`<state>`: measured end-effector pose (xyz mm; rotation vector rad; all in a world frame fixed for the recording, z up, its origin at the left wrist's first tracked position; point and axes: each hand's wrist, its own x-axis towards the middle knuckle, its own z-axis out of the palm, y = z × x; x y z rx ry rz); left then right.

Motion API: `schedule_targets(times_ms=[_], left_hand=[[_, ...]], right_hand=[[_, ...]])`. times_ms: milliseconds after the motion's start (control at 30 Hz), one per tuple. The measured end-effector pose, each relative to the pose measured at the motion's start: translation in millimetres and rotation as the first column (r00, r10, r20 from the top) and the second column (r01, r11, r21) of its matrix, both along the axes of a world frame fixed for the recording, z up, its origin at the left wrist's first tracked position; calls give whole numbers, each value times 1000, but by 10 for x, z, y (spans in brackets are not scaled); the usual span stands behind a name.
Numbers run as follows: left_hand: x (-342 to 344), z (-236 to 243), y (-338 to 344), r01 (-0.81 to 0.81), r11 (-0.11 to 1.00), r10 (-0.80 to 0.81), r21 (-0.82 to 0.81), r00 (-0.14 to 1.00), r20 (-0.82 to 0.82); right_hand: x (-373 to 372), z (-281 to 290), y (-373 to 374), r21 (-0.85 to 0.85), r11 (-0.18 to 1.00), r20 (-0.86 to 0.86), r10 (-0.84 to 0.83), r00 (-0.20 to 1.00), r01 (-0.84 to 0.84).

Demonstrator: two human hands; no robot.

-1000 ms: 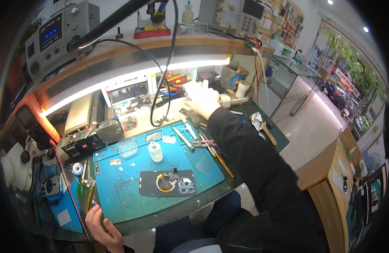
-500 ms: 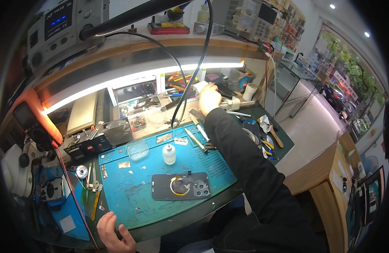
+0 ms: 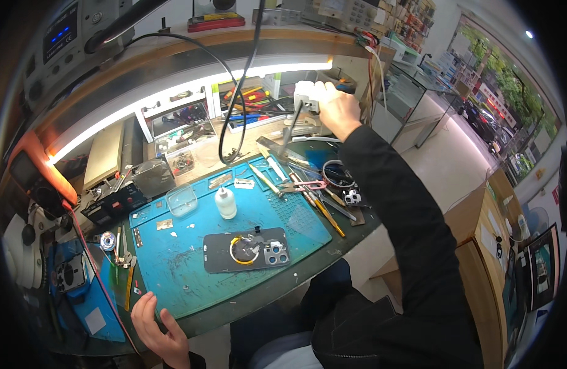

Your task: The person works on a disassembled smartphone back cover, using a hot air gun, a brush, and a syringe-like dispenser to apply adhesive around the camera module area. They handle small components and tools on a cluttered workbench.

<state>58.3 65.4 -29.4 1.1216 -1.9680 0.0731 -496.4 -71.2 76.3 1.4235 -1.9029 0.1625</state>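
My right hand (image 3: pixel 335 104) is at the back right, closed on a pale boxy object (image 3: pixel 305 97), with a dark elongated piece (image 3: pixel 292 126) reaching down below it. My left hand (image 3: pixel 157 326) rests near the mat's front-left edge, fingers apart and curved, holding nothing. On the blue mat (image 3: pixel 160 270) lies a dark phone back panel (image 3: pixel 216 252) with a ring and camera cutouts. A white dropper bottle (image 3: pixel 225 206) stands behind it, beside a small clear container (image 3: pixel 182 198). Several pens, tweezers and pliers (image 3: pixel 305 184) lie along the mat's right.
A lit shelf with tool trays (image 3: pixel 240 107) runs along the back, with cables hanging before it. A microscope (image 3: pixel 22 246), multimeter (image 3: pixel 25 172) and solder spool (image 3: pixel 108 241) are at the left. A wooden desk with a screen (image 3: pixel 492 258) is at the right.
My right hand has shifted rightward with the pale object, and the dark piece below it now shows. The view has shifted slightly. My left hand stays near the front edge.
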Motion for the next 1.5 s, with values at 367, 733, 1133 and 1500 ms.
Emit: schedule_targets(times_ms=[367, 733, 1133, 1500], left_hand=[[13, -45, 6, 29, 998, -31, -52, 999, -37], [18, -54, -45, 21, 997, -19, -78, 999, 27], [-11, -24, 35, -15, 1000, 16, -5, 999, 35], [-31, 49, 21, -2, 999, 4, -34, 998, 65]], right_hand=[[23, 256, 2099, -125, 952, 167, 298, 940, -280], [109, 273, 1780, -56, 980, 258, 200, 945, -192], [370, -233, -946, -1, 973, 312, -217, 925, 229], [252, -406, -1502, 232, 923, 448, -381, 809, 306]])
